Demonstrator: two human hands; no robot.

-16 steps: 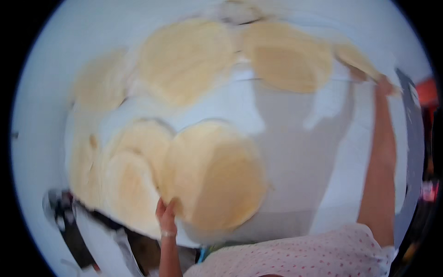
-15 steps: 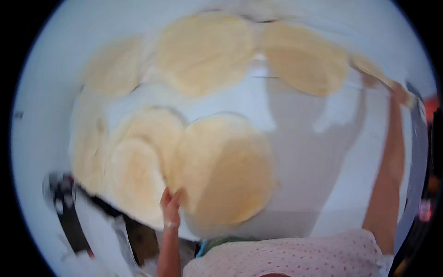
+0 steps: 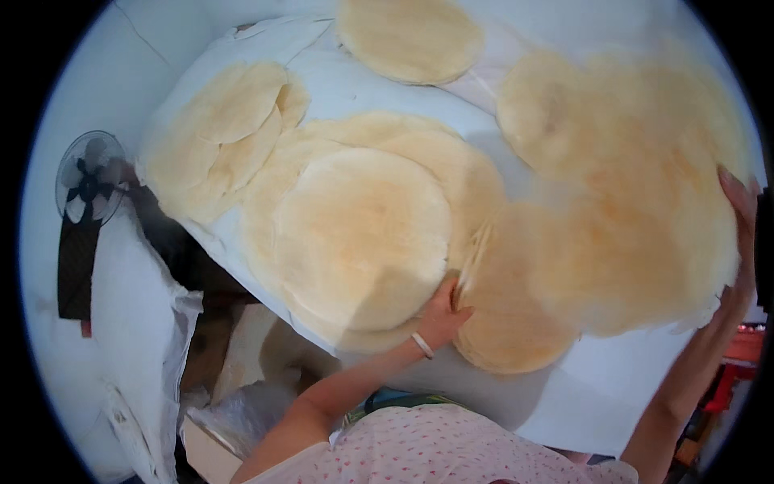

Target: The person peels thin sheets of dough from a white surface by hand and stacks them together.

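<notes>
Large, thin, round, pale-yellow flatbreads lie in overlapping piles. Between a broad pile of flatbreads [image 3: 363,234] and a smaller stack [image 3: 516,323] to its right is my left hand [image 3: 446,313]. Its bent fingers and thumb grip the left edge of that smaller stack; how many layers they hold cannot be told. At the far right, my right hand [image 3: 738,210] grips the outer edge of a large flatbread [image 3: 645,218]. This flatbread is raised and smeared by motion, partly covering the smaller stack. Most of the right fingers are hidden.
A white-covered table [image 3: 621,387] bears everything. More flatbreads [image 3: 411,40] lie at the far side, with others [image 3: 234,129] overlapping at the left. Beyond the left edge are a fan [image 3: 90,181], a white sheet [image 3: 133,306] and a box with clear plastic [image 3: 218,436].
The view has turned to the right. My right hand, earlier stretched to the far right edge of the table, now holds a large flatbread over the right side. My left hand stays between the two near piles.
</notes>
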